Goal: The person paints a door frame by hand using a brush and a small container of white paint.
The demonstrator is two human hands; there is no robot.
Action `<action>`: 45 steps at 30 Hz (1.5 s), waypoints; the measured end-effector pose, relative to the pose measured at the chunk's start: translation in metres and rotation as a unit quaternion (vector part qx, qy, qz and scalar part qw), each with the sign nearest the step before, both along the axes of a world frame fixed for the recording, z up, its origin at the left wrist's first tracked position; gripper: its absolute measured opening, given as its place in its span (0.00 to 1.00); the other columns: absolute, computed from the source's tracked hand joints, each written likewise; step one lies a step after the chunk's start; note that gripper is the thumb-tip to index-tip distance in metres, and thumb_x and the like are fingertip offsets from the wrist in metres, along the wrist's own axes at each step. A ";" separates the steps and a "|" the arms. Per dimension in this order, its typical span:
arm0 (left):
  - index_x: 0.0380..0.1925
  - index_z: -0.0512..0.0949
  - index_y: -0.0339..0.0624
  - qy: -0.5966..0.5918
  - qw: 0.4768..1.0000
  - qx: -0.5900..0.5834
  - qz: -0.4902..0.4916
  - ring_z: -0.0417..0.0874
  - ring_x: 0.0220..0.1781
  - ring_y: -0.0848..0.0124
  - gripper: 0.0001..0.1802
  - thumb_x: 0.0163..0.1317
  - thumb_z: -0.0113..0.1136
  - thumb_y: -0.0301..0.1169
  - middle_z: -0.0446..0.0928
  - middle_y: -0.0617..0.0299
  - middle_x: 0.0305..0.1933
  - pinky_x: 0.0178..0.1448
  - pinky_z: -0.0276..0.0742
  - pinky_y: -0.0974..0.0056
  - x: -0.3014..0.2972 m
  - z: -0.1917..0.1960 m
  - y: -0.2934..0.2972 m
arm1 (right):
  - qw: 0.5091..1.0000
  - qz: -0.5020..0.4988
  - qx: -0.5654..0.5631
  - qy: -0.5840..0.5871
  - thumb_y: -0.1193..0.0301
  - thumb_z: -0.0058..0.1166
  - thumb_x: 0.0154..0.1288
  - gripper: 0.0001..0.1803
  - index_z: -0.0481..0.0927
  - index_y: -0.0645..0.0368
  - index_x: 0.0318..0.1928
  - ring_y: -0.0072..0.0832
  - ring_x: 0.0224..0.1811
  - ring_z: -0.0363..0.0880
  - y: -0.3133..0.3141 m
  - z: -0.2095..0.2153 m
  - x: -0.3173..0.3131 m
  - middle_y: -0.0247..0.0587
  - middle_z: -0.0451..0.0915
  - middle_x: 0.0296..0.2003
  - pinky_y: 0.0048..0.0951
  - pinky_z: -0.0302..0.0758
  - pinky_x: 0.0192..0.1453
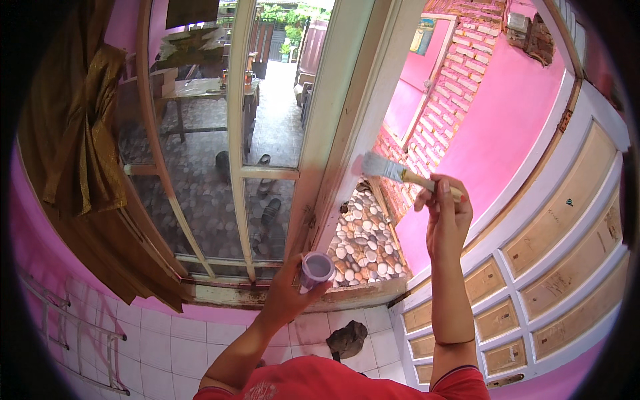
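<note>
My right hand (445,203) is closed round the wooden handle of a paintbrush (393,169). Whitish bristles point left and touch, or nearly touch, the pale wooden door post (357,150). Lower down, my left hand (291,288) grips a small clear plastic cup (317,268) with a greyish-lilac liquid in it, close to the foot of the post. Bare brownish wood shows along the inner edge of the post, beside the paler painted strip.
A paned window (270,173) stands left of the post, with a brown curtain (87,147) beside it. At right is an open panelled door (533,267). A dark cloth (347,339) lies on the white tiles, and a metal ladder (73,327) is at far left.
</note>
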State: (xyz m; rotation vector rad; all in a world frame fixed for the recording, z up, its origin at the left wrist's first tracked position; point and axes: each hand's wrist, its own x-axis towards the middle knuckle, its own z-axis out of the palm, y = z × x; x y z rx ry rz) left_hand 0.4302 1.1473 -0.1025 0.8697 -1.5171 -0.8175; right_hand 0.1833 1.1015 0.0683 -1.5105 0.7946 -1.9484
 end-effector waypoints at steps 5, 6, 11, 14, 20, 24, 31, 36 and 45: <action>0.56 0.76 0.38 -0.015 0.999 0.045 0.006 0.85 0.53 0.67 0.31 0.57 0.81 0.38 0.83 0.56 0.50 0.58 0.79 0.61 0.008 -0.019 0.015 | 0.982 -0.058 -0.092 0.152 0.69 0.55 0.79 0.13 0.81 0.68 0.52 0.25 0.36 0.83 -0.023 0.035 -0.003 0.44 0.84 0.34 0.27 0.80 0.43; 0.56 0.76 0.38 -0.012 0.999 0.042 0.001 0.85 0.53 0.67 0.31 0.57 0.81 0.38 0.83 0.56 0.50 0.58 0.79 0.61 0.006 -0.021 0.016 | 0.977 -0.050 -0.104 0.181 0.69 0.56 0.79 0.13 0.81 0.68 0.52 0.25 0.37 0.83 -0.028 0.045 -0.011 0.42 0.84 0.36 0.27 0.81 0.45; 0.56 0.77 0.38 -0.009 0.998 0.052 0.022 0.86 0.53 0.66 0.32 0.57 0.81 0.40 0.84 0.56 0.50 0.58 0.80 0.62 0.020 -0.041 0.025 | 0.946 -0.078 -0.223 0.220 0.69 0.55 0.79 0.14 0.82 0.67 0.55 0.25 0.39 0.84 -0.044 0.097 -0.004 0.41 0.85 0.38 0.26 0.80 0.45; 0.56 0.77 0.38 -0.012 0.997 0.071 0.029 0.86 0.53 0.66 0.32 0.56 0.81 0.41 0.85 0.56 0.49 0.57 0.80 0.62 0.019 -0.038 0.030 | 0.940 -0.073 -0.209 0.261 0.71 0.56 0.78 0.12 0.84 0.67 0.51 0.26 0.40 0.84 -0.025 0.111 -0.008 0.43 0.85 0.41 0.27 0.82 0.46; 0.55 0.78 0.40 0.000 0.995 0.097 0.023 0.86 0.52 0.67 0.32 0.55 0.82 0.42 0.84 0.57 0.49 0.56 0.81 0.61 0.026 -0.054 0.037 | 0.899 -0.015 -0.127 0.418 0.74 0.60 0.73 0.07 0.85 0.66 0.46 0.25 0.38 0.85 -0.026 0.085 -0.019 0.45 0.86 0.41 0.26 0.82 0.44; 0.55 0.78 0.40 -0.021 0.996 0.077 0.025 0.87 0.51 0.67 0.32 0.56 0.81 0.42 0.84 0.58 0.48 0.54 0.81 0.62 0.020 -0.051 0.037 | 0.866 -0.069 -0.259 0.423 0.75 0.58 0.75 0.09 0.85 0.67 0.49 0.25 0.40 0.85 -0.044 0.128 -0.026 0.43 0.86 0.42 0.27 0.83 0.45; 0.54 0.78 0.40 0.003 0.993 0.115 0.022 0.87 0.50 0.67 0.31 0.56 0.81 0.42 0.84 0.58 0.48 0.54 0.82 0.62 0.025 -0.065 0.046 | 0.911 0.019 -0.209 0.356 0.72 0.59 0.75 0.09 0.85 0.64 0.48 0.24 0.37 0.85 -0.024 0.138 -0.021 0.40 0.86 0.37 0.27 0.83 0.43; 0.54 0.77 0.39 -0.010 0.992 0.119 0.030 0.87 0.49 0.67 0.31 0.56 0.81 0.41 0.84 0.57 0.48 0.53 0.82 0.62 0.029 -0.066 0.052 | 0.880 0.010 -0.130 0.456 0.71 0.58 0.76 0.10 0.85 0.66 0.48 0.23 0.35 0.82 -0.027 0.115 -0.012 0.40 0.84 0.37 0.26 0.81 0.39; 0.54 0.77 0.37 0.001 0.994 0.104 0.034 0.87 0.47 0.67 0.31 0.56 0.81 0.40 0.85 0.57 0.46 0.51 0.82 0.62 0.029 -0.073 0.055 | 0.903 -0.092 -0.300 0.294 0.69 0.59 0.76 0.14 0.83 0.67 0.54 0.25 0.40 0.85 -0.046 0.201 -0.001 0.42 0.87 0.41 0.27 0.82 0.47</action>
